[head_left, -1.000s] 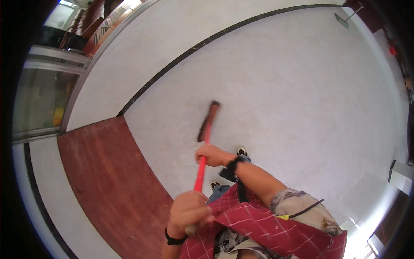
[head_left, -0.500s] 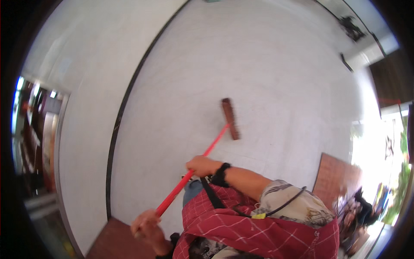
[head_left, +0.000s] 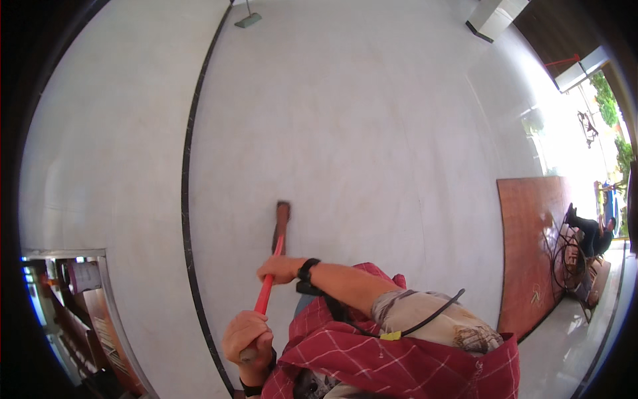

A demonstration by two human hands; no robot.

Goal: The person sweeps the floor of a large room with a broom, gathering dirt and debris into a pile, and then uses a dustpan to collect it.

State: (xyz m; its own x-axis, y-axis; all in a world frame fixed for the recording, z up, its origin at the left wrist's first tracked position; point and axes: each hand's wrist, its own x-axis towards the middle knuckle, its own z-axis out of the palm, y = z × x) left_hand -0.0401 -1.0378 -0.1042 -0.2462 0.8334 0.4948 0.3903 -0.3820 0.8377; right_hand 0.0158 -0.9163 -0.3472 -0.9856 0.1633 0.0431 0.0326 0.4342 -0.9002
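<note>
Both my hands grip the red handle (head_left: 264, 296) of a broom. My left hand (head_left: 246, 334) is closed round its top end, whose tip shows under the fingers. Farther down the handle, my right hand (head_left: 281, 268) is wrapped round it, with a black band on the wrist. The brown broom head (head_left: 283, 216) lies on the pale floor just beyond my right hand, slightly blurred. Part of the head is covered by the handle.
A black strip (head_left: 187, 179) runs along the foot of the left wall. Far ahead stands a grey-green long-handled dustpan (head_left: 248, 20). A reddish-brown board (head_left: 528, 246) lies at the right, near a coiled dark cable (head_left: 568, 266). A white pillar (head_left: 493, 20) rises at the far right.
The broom head has come left and nearer to me, and its handle is now steeper. My hands still hold it. The view has turned, bringing the dustpan more fully into sight.
</note>
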